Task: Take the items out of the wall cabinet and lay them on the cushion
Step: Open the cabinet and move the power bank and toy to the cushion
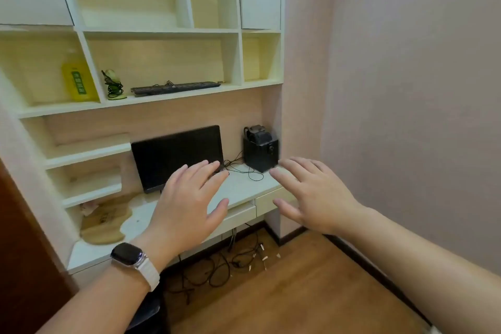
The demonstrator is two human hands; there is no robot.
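The white wall cabinet [162, 31] has open shelves above a desk. On its lower shelf a yellow bottle with a green label [77, 81] stands at the left, beside a small figurine wound with dark cord [114, 85] and a flat black keyboard [175, 87]. My left hand [189, 198], with a watch on the wrist, is stretched out flat, fingers apart, in front of the desk. My right hand [311, 195] is held out the same way to its right. Both hold nothing and are well below the shelf. No cushion is in view.
On the white desk [244, 187] a black monitor [177, 156] leans against the back wall, with a black box-shaped device [260, 149] and thin cables at the right. A wooden board [105, 222] lies at the desk's left. Tangled cables [225, 263] lie on the wooden floor. A pink wall [406, 89] stands at the right.
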